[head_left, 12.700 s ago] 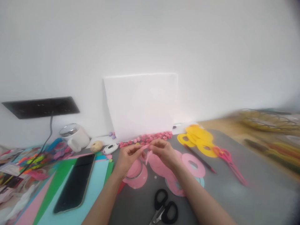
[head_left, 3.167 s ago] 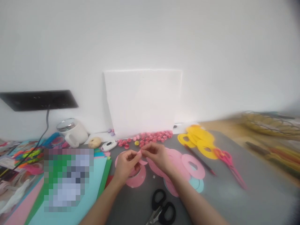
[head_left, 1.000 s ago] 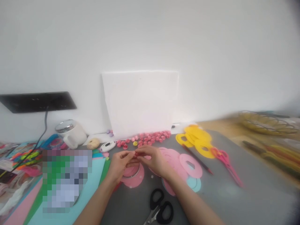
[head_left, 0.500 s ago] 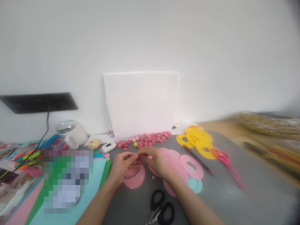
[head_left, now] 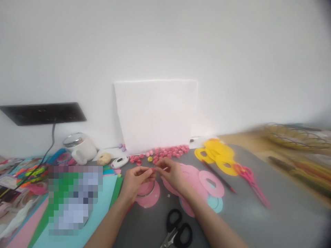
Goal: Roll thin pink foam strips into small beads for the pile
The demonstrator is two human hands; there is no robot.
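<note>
Over the grey mat, my left hand [head_left: 138, 179] and my right hand [head_left: 170, 175] meet at the fingertips. Both are closed in a pinch around a small reddish-pink piece [head_left: 153, 169], mostly covered by the fingers; it looks like paper. Beneath my left hand lie pink paper rings [head_left: 150, 201]. Beside and under my right wrist spread more pink paper rings [head_left: 195, 179], with a light blue paper ring [head_left: 216, 204] below them. Just beyond the fingers sit many small rolled pink paper pieces [head_left: 172, 151] and one yellow rolled piece [head_left: 150, 159]. Black-handled scissors [head_left: 178, 229] lie nearest me.
Yellow paper rings [head_left: 219, 151], a dark pencil [head_left: 219, 177] and pink scissors [head_left: 252, 184] lie to the right. A white board [head_left: 156, 115] leans on the wall. Leftward are a white mug [head_left: 84, 148], a white oval device [head_left: 120, 162] and coloured paper sheets [head_left: 103, 199].
My right hand has shifted slightly up and its fingertips have drawn a little apart from the left ones, showing more of the small piece. Everything else stays put.
</note>
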